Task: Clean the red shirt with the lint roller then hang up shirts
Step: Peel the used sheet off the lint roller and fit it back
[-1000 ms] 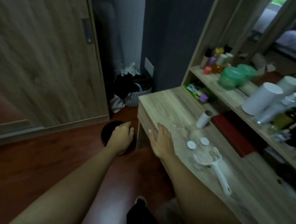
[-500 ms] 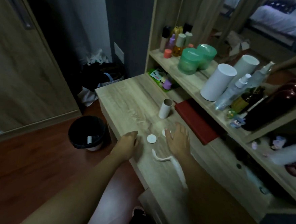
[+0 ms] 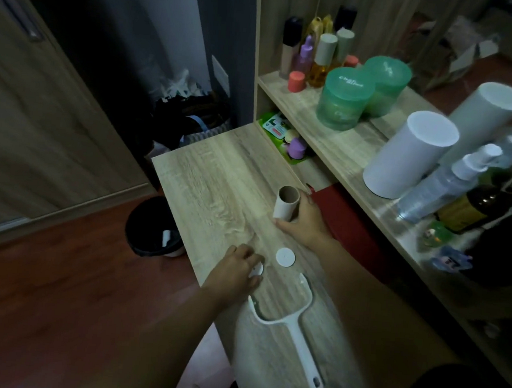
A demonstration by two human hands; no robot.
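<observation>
The white lint roller frame [image 3: 295,330] lies on the wooden desk [image 3: 213,175] with no roll on it, handle toward me. An upright bare cardboard core [image 3: 286,202] stands farther back; my right hand [image 3: 305,224] curls round its right side, thumb at its base. My left hand [image 3: 237,268] pinches a white round end cap [image 3: 257,270] near the desk's front edge. A second white cap [image 3: 285,257] lies loose between my hands. A dark red folded item [image 3: 346,224], perhaps the shirt, lies under the shelf.
A black waste bin [image 3: 152,232] stands on the red floor left of the desk. The shelf [image 3: 343,145] holds green tubs [image 3: 343,98], a white cylinder [image 3: 409,153], spray and cosmetic bottles. A wardrobe door [image 3: 42,118] is at left, with bags [image 3: 190,113] in the corner.
My view swung right from the bin to the desk. My right hand moved forward from the caps to the cardboard core and took hold of it; my left hand closed on a cap.
</observation>
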